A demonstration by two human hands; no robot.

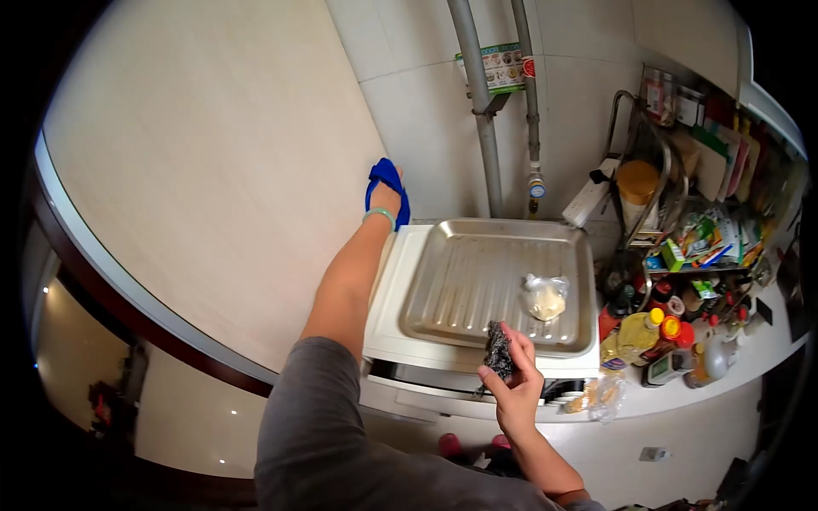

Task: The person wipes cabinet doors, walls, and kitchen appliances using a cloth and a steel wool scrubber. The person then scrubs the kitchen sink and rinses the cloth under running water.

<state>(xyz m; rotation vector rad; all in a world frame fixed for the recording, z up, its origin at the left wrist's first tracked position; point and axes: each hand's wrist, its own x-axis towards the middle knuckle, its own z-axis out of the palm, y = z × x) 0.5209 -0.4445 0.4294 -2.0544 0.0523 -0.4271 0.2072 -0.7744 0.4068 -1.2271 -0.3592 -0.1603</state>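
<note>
My left hand [386,198] reaches to the far left corner of a white appliance [386,328], a green bangle on the wrist. It holds a blue cloth [385,173] against the wall side; the cloth hides most of the fingers. My right hand [517,381] pinches a dark grey steel wool scrubber [498,353] between thumb and fingers, in front of the appliance's front edge. On top of the appliance lies a ridged metal tray [464,272]. A clear plastic bag with something pale inside [545,300] rests on the tray's right part.
Grey pipes [486,145] with a gauge run up the tiled wall behind. To the right, a metal rack [665,145] holds jars and packets, with several bottles [639,332] below it on the white counter [750,362]. A pale panel [213,153] stands close on the left.
</note>
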